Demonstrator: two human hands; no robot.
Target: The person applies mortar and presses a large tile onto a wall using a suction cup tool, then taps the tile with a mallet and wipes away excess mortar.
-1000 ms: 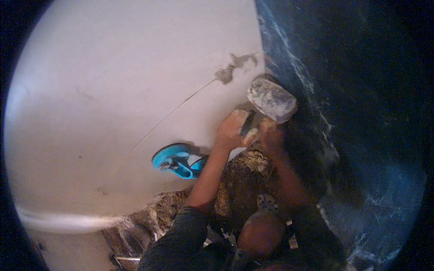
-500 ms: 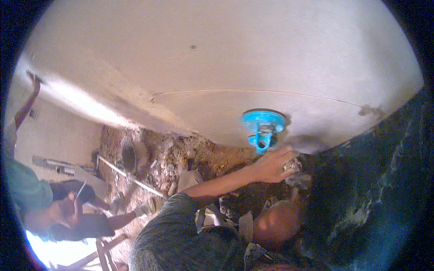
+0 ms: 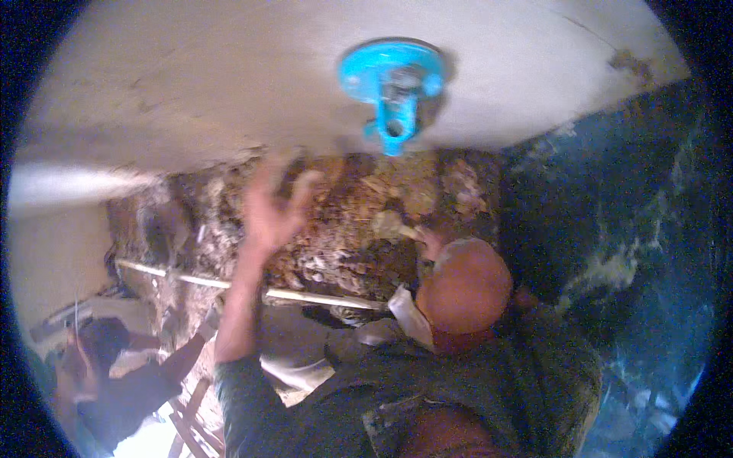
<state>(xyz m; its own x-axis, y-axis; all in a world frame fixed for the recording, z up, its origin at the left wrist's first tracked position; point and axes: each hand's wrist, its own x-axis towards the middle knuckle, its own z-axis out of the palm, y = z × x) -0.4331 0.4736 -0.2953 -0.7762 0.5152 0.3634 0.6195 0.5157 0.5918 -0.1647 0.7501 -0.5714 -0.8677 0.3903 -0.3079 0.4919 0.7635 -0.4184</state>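
Observation:
My left hand (image 3: pixel 276 210) is raised with fingers apart and nothing in them, blurred by motion. Behind it lies rough, rubble-strewn ground (image 3: pixel 336 252). Part of my right hand (image 3: pixel 430 243) shows low by the ground, its fingers against a small pale object (image 3: pixel 391 223) that I cannot make out. A rounded bare shape (image 3: pixel 467 286), perhaps my bent knee, hides most of the right forearm. Above both hands, a bright blue round fitting (image 3: pixel 391 72) sits on the smooth pale wall (image 3: pixel 229 84). Its bracket has a hole, and neither hand touches it.
A long pale pole (image 3: pixel 321 298) crosses the ground beyond my legs. At the far left another person (image 3: pixel 99 366) bends near wooden pieces (image 3: pixel 195 420). To the right rises a dark, stained surface (image 3: pixel 611 221) with pale streaks.
My left hand has left the crumbly lump under the blue fitting and swung left, fingers spreading. The view has shifted, so the fitting appears higher and further left. The other person's raised arm is out of sight.

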